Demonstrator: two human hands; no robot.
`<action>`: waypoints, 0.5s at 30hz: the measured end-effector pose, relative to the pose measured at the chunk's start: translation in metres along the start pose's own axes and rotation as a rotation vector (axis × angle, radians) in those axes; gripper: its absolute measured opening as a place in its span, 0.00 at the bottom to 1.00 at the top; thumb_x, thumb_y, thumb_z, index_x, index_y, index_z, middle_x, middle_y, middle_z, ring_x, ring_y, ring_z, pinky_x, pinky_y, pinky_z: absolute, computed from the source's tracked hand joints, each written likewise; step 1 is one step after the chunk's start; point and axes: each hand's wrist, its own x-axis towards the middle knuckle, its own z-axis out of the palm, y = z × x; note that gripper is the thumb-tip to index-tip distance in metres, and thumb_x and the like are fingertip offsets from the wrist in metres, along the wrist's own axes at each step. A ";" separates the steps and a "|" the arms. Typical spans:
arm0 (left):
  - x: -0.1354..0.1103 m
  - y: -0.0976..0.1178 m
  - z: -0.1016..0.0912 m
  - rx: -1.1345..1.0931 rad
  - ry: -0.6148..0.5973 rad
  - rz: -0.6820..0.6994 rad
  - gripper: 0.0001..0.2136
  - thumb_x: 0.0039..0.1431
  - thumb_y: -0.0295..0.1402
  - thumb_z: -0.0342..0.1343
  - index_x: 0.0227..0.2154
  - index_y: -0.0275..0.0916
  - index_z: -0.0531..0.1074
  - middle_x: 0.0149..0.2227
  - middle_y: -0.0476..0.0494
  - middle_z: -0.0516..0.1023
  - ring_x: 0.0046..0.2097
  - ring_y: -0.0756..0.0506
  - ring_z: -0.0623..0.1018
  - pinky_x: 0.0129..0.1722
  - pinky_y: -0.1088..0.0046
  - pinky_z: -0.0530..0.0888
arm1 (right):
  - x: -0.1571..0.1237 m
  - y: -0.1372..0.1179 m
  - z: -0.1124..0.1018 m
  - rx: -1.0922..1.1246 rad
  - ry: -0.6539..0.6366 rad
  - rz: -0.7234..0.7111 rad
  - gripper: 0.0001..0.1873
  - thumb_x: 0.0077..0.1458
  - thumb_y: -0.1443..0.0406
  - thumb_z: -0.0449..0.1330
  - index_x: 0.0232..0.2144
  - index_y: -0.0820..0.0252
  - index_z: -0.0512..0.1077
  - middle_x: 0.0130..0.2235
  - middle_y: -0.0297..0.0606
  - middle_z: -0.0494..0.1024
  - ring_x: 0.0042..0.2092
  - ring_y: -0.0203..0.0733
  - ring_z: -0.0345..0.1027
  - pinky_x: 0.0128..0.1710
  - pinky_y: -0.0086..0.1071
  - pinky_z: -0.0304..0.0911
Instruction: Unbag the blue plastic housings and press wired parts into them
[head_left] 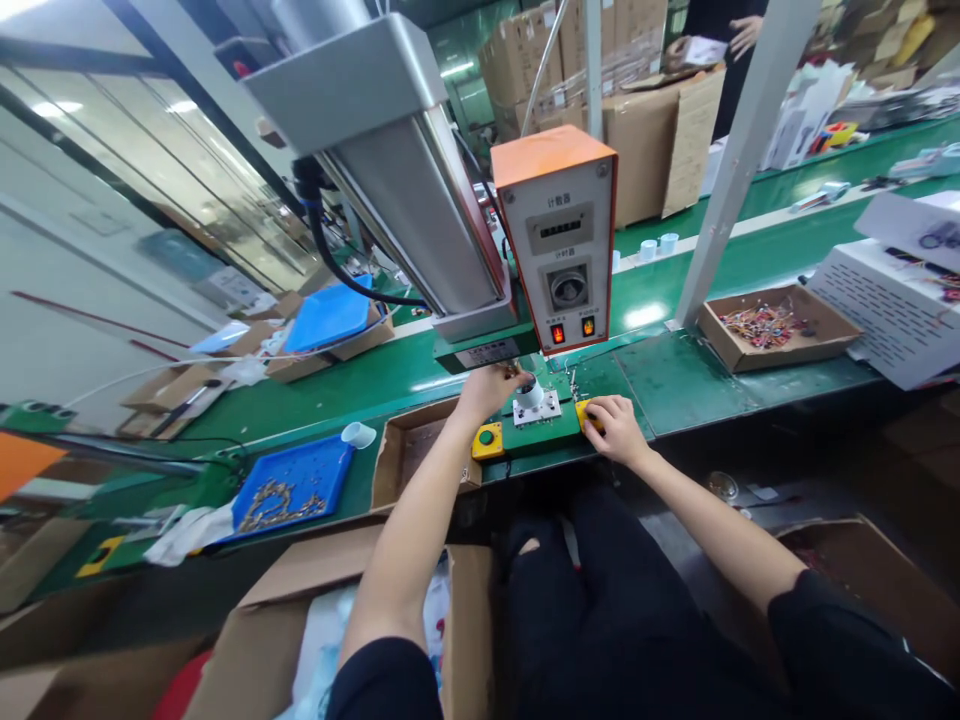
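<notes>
My left hand (491, 392) reaches under the head of a bench press (480, 350). Its fingers are pinched together beside a pale round cup-like part (531, 396) with a dark top. Whatever lies between the fingertips is too small to make out. That part stands on a metal fixture plate (550, 408) bolted to the press base. At the right end of the base, my right hand (616, 428) has its fingers curled over a yellow push-button box (582, 417). A second yellow button box (487, 441), with a green button, sits below my left wrist.
An orange control box (555, 240) with lit switches hangs beside the press cylinder. A blue tray (337, 462) of small metal parts and a cardboard box (386, 470) lie left; a carton of wires (780, 325) stands right. Another person's hand (745, 36) shows behind.
</notes>
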 end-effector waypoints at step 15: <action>-0.109 -0.081 0.025 0.062 0.299 -0.030 0.14 0.72 0.38 0.52 0.45 0.41 0.84 0.49 0.39 0.87 0.57 0.38 0.83 0.59 0.61 0.78 | 0.005 -0.016 -0.027 -0.009 -0.056 0.099 0.22 0.69 0.54 0.63 0.58 0.60 0.72 0.58 0.45 0.75 0.55 0.47 0.74 0.56 0.48 0.74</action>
